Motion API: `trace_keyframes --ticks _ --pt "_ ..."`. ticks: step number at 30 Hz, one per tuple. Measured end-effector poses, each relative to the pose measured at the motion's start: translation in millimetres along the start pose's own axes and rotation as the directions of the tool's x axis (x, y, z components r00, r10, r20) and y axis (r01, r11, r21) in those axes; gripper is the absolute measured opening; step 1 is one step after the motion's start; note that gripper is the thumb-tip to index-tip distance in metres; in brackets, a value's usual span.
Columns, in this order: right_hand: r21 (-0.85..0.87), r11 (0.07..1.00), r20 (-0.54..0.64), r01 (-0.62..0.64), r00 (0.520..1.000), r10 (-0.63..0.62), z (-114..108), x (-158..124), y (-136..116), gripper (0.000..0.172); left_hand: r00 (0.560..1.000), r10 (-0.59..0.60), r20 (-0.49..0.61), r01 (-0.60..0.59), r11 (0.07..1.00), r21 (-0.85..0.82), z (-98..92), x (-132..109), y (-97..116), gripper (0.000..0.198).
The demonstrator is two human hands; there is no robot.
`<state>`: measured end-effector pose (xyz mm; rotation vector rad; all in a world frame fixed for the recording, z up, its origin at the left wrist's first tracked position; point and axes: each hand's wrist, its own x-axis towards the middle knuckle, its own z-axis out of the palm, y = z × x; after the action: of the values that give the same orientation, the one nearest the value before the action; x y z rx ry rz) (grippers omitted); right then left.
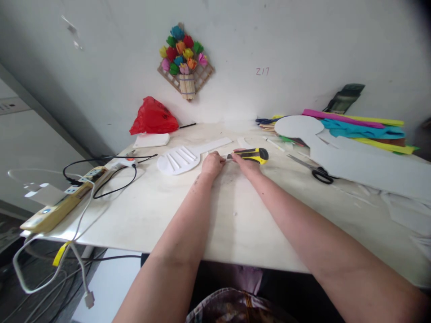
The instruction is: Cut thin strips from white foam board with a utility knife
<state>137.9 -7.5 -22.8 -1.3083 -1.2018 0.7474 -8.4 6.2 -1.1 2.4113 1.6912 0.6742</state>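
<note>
My right hand (245,162) is closed around a yellow and black utility knife (258,155), its blade end pointing left. Close by on the left, my left hand (213,164) has its fingers bent and pressed together at the tabletop near the blade. Whatever lies under those fingertips is too small or hidden to make out. Beside my left hand lies a rounded white paper cutout (164,165) with several narrow white strips (181,157) on it. A long white paper strip (215,145) extends behind my left hand.
Black-handled scissors (322,175) and a large white paper cutout (367,161) lie at right, before coloured crepe paper (363,128). A red plastic bag (153,116) sits at the back left. A power strip (63,202) with cables occupies the table's left edge (111,246).
</note>
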Motion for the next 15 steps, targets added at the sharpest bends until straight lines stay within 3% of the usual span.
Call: trace_keyframes --ticks 5,15 --pt "-0.028 0.998 0.01 0.052 0.999 -0.052 0.6 -3.4 -3.0 0.021 0.999 -0.054 0.004 0.054 0.998 -0.027 -1.2 -1.2 4.6 0.018" --pt "-0.025 0.998 0.049 0.062 0.997 -0.061 -0.4 -7.7 -9.7 0.017 0.999 -0.04 0.025 0.04 0.999 0.0 -6.8 -3.7 9.1 0.021"
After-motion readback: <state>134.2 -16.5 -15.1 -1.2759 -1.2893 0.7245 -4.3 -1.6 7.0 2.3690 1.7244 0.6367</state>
